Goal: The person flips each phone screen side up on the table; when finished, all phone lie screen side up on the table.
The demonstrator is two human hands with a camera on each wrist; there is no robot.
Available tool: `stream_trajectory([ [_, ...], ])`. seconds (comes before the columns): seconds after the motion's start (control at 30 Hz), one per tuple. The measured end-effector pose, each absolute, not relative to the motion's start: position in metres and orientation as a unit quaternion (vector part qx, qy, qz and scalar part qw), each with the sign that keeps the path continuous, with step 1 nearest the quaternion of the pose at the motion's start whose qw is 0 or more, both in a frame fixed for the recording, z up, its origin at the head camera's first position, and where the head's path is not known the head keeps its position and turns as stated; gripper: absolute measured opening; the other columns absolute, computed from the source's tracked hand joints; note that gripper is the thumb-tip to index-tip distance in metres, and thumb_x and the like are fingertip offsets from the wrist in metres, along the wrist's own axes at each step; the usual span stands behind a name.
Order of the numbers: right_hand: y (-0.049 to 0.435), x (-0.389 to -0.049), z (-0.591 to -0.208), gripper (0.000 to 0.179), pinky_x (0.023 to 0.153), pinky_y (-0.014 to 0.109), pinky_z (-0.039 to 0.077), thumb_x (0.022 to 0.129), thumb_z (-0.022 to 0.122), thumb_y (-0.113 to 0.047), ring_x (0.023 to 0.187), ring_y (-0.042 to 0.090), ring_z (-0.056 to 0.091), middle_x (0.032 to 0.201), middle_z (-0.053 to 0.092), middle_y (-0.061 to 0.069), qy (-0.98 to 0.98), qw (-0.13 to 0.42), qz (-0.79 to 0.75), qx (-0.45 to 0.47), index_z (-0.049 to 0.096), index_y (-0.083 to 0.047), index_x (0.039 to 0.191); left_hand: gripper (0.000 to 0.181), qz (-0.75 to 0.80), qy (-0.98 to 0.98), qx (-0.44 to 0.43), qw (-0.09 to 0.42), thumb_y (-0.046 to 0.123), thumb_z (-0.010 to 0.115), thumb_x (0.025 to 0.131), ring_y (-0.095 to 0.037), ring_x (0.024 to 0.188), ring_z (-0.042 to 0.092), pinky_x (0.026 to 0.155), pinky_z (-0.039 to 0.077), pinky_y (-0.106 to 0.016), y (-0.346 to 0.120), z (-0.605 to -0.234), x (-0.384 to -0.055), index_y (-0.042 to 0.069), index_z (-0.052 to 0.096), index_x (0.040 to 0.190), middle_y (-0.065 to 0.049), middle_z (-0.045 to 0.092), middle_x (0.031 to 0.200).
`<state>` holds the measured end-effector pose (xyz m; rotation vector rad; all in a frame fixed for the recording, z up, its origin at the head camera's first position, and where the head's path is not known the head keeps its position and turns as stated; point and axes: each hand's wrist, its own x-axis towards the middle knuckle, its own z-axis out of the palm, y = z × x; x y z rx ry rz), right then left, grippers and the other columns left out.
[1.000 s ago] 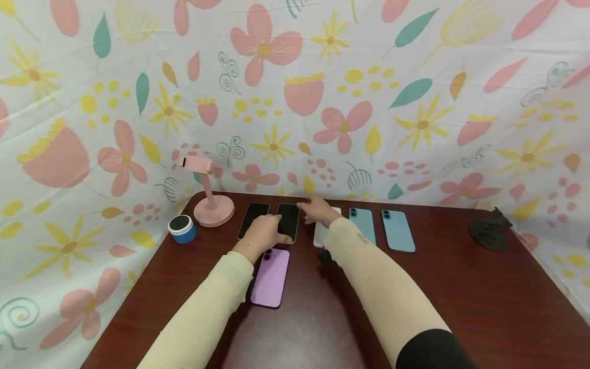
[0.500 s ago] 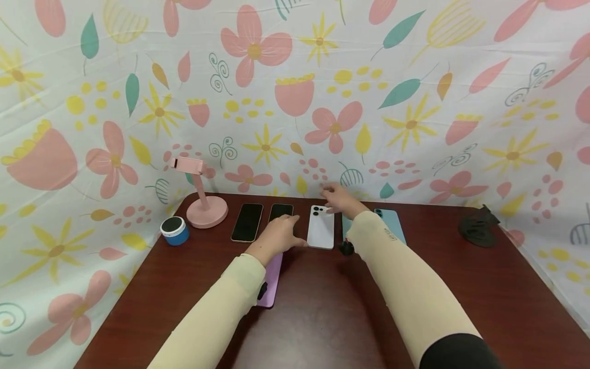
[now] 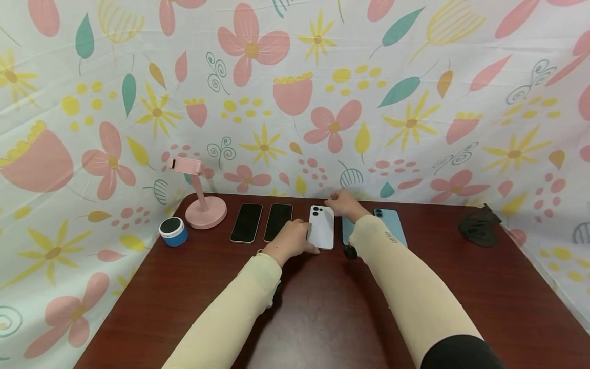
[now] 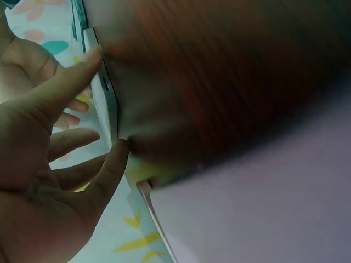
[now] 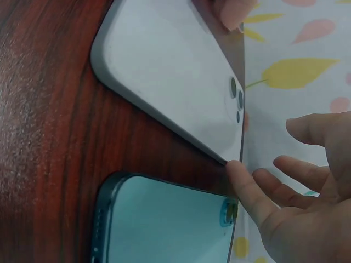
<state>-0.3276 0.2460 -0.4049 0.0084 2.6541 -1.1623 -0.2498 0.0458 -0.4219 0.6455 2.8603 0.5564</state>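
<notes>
Five phones (image 3: 246,223) laid out; white phone (image 3: 321,230) third, flat on the surface (image 3: 332,307), handling seemingly unfinished; your left hand (image 3: 291,241) spread wide at its lower end; your right hand (image 3: 346,205), fingers apart, touching its top corner.

a screened-off nook, room type unclear: floral cloth (image 3: 290,123) backs a wooden table (image 3: 336,312)

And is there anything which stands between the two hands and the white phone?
No, nothing visible stands in the way. The left hand is at the left side and near end of the white phone, the right hand at its far right corner. The nearer light-blue phone lies to its right, not between.
</notes>
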Motion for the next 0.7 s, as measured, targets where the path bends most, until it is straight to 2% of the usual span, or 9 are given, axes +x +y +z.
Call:
stream_trajectory([
  [0.1, 0.2440, -0.3277, -0.4081, 0.058, 0.105, 0.048, 0.057, 0.113, 0.050, -0.026, 0.121, 0.037, 0.068, 0.151, 0.058, 0.029, 0.926, 0.119, -0.357, -0.001, 0.043, 0.009, 0.158, 0.070, 0.171, 0.957, 0.224, 0.073, 0.039, 0.088, 0.090, -0.037, 0.140, 0.058, 0.121, 0.047, -0.046, 0.0483, -0.4224, -0.2498, 0.006, 0.065, 0.147, -0.017, 0.062, 0.152],
  [0.17, 0.2435, -0.3283, -0.4100, 0.056, 0.112, 0.054, 0.052, 0.113, 0.050, -0.028, 0.120, 0.037, 0.068, 0.149, 0.060, 0.028, 0.936, 0.117, -0.331, -0.003, 0.047, 0.007, 0.157, 0.062, 0.159, 0.958, 0.229, 0.067, 0.039, 0.087, 0.091, -0.037, 0.138, 0.060, 0.119, 0.048, -0.046, 0.0494, -0.4227, -0.2503, 0.009, 0.070, 0.142, -0.016, 0.064, 0.149],
  [0.27, 0.2432, -0.3298, -0.4124, 0.057, 0.122, 0.061, 0.042, 0.112, 0.051, -0.029, 0.133, 0.040, 0.063, 0.155, 0.056, 0.027, 0.944, 0.121, -0.307, -0.011, 0.048, 0.005, 0.157, 0.041, 0.148, 0.959, 0.236, 0.061, 0.040, 0.086, 0.092, -0.033, 0.121, 0.069, 0.108, 0.055, -0.042, 0.0503, -0.4233, -0.2514, 0.009, 0.080, 0.119, -0.013, 0.075, 0.127],
  [0.33, 0.2428, -0.3314, -0.4132, 0.058, 0.125, 0.062, 0.038, 0.111, 0.053, -0.029, 0.142, 0.042, 0.058, 0.159, 0.053, 0.026, 0.948, 0.127, -0.291, -0.018, 0.048, 0.004, 0.157, 0.031, 0.144, 0.959, 0.237, 0.056, 0.040, 0.086, 0.092, -0.029, 0.105, 0.072, 0.095, 0.057, -0.037, 0.0506, -0.4234, -0.2520, 0.010, 0.079, 0.097, -0.010, 0.078, 0.104],
  [0.37, 0.2423, -0.3323, -0.4135, 0.058, 0.125, 0.060, 0.040, 0.110, 0.053, -0.028, 0.144, 0.042, 0.056, 0.160, 0.053, 0.026, 0.950, 0.130, -0.282, -0.025, 0.048, 0.005, 0.157, 0.031, 0.142, 0.959, 0.238, 0.055, 0.040, 0.086, 0.092, -0.026, 0.096, 0.072, 0.088, 0.056, -0.035, 0.0508, -0.4234, -0.2521, 0.011, 0.076, 0.087, -0.008, 0.077, 0.092],
  [0.43, 0.2407, -0.3339, -0.4140, 0.057, 0.122, 0.055, 0.045, 0.109, 0.053, -0.027, 0.145, 0.042, 0.055, 0.160, 0.053, 0.026, 0.954, 0.137, -0.264, -0.038, 0.049, 0.006, 0.156, 0.035, 0.142, 0.960, 0.236, 0.056, 0.040, 0.085, 0.092, -0.022, 0.084, 0.069, 0.079, 0.052, -0.031, 0.0511, -0.4230, -0.2521, 0.013, 0.069, 0.075, -0.004, 0.071, 0.077],
  [0.53, 0.2395, -0.3346, -0.4119, 0.054, 0.119, 0.053, 0.048, 0.109, 0.050, -0.021, 0.142, 0.042, 0.057, 0.158, 0.053, 0.028, 0.960, 0.145, -0.230, -0.060, 0.049, 0.008, 0.155, 0.039, 0.138, 0.960, 0.236, 0.057, 0.040, 0.085, 0.092, -0.017, 0.075, 0.063, 0.073, 0.046, -0.027, 0.0520, -0.4224, -0.2515, 0.015, 0.065, 0.069, -0.001, 0.065, 0.068],
  [0.7, 0.2371, -0.3339, -0.4059, 0.051, 0.122, 0.051, 0.046, 0.109, 0.040, -0.010, 0.146, 0.043, 0.053, 0.159, 0.051, 0.029, 0.968, 0.155, -0.174, -0.089, 0.047, 0.011, 0.155, 0.036, 0.143, 0.958, 0.240, 0.059, 0.036, 0.084, 0.094, -0.012, 0.067, 0.055, 0.067, 0.043, -0.025, 0.0538, -0.4218, -0.2500, 0.012, 0.070, 0.071, -0.001, 0.066, 0.065],
])
